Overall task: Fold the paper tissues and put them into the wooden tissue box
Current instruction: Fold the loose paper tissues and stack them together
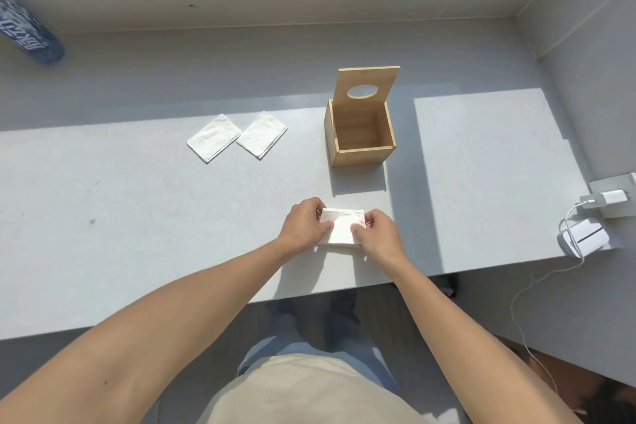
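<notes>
Two folded tissues (236, 135) are lying on the grey bench (103, 200). Nearer, the left hand (304, 224) and right hand (377, 232) are pinching a tissue (340, 229) between them, with the open wooden tissue box (359, 132) standing just beyond.

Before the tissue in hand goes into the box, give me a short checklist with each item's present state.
1. White paper tissue held by both hands, left hand and right hand: ok.
2. Fold finished: cannot tell, fingers cover the edges.
3. Square wooden tissue box open, its lid with oval hole standing upright: ok.
4. Box interior free: ok, nothing visible inside.
5. Two other folded white tissues lying left of the box, not yet loaded: not ok.
</notes>
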